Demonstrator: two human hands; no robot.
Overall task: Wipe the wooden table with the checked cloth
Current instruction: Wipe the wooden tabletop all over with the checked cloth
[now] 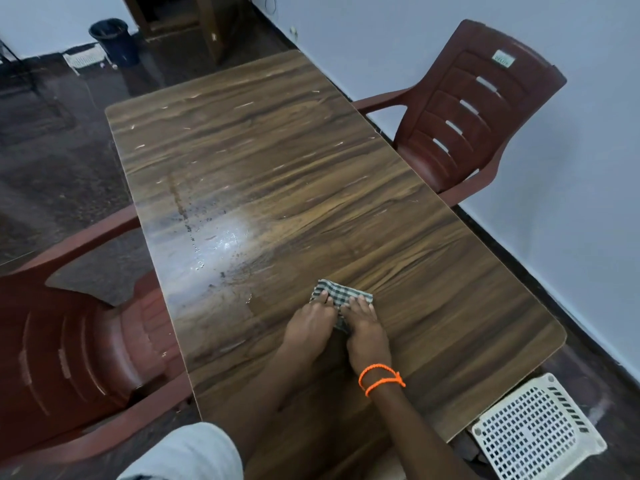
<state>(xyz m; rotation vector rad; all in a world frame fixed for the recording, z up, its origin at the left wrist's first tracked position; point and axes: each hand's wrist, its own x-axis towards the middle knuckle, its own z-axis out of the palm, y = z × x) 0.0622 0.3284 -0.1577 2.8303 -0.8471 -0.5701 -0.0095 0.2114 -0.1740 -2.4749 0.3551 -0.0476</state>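
The wooden table is looking wet and speckled with dirt near its left side; the checked cloth is lying folded on the near part; the left hand and right hand are pressing it flat, fingers straight; wiping is underway, I think; next they should be pushing toward the dirty spots.

Glossy wood-grain table, woven checked cloth

Pale blue walls meet a dark speckled floor. Two brown plastic chairs flank the table; a white perforated stool stands near the right wall, a dark bin and white rack far left.
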